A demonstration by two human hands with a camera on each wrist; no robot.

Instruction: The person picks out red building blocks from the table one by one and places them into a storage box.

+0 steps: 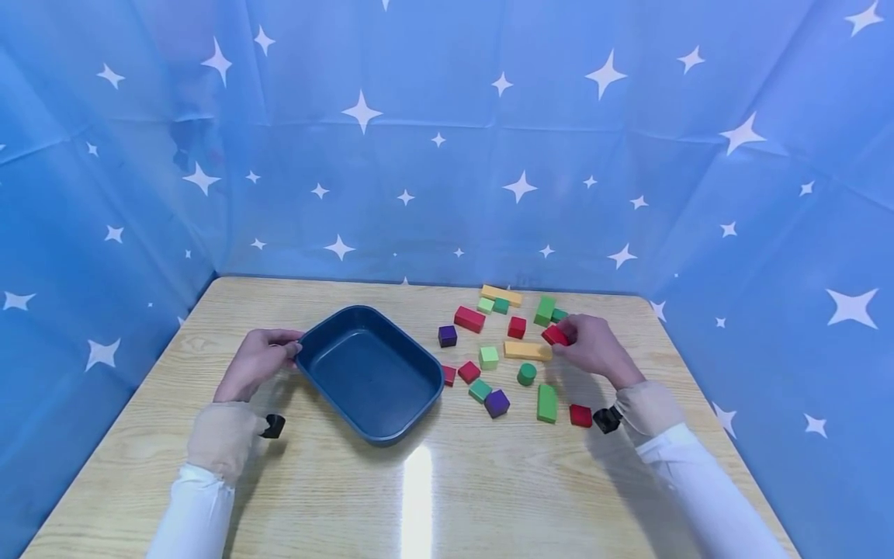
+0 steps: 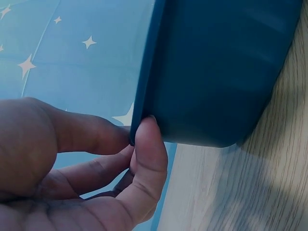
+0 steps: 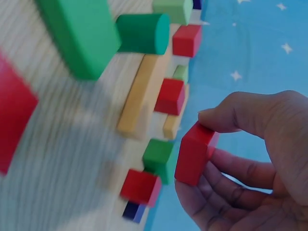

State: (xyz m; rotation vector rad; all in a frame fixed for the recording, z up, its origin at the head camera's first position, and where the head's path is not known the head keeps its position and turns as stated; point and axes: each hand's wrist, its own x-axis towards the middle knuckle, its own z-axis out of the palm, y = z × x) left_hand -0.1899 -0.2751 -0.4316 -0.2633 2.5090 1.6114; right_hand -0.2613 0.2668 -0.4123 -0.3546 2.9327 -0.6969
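At the left, my left hand [image 1: 260, 362] pinches the rim of a dark blue tray [image 1: 377, 380] at its far left corner. In the left wrist view, the thumb and fingertips meet on either side of the tray's rim [image 2: 141, 96]. My right hand [image 1: 594, 348] holds a red block [image 1: 555, 335] between thumb and fingers over the right part of the table. The right wrist view shows this red block [image 3: 192, 154] gripped by its ends, apart from the blocks beyond it. The tray's inside shows only its bare floor.
Loose wooden blocks lie right of the tray, among them a green cylinder [image 1: 527, 374], an orange plank [image 1: 527, 351], a green block [image 1: 547, 404] and a purple cube [image 1: 497, 404]. A red block [image 1: 580, 415] lies near my right wrist. A starry blue curtain [image 1: 447, 210] surrounds the wooden table [image 1: 335, 505].
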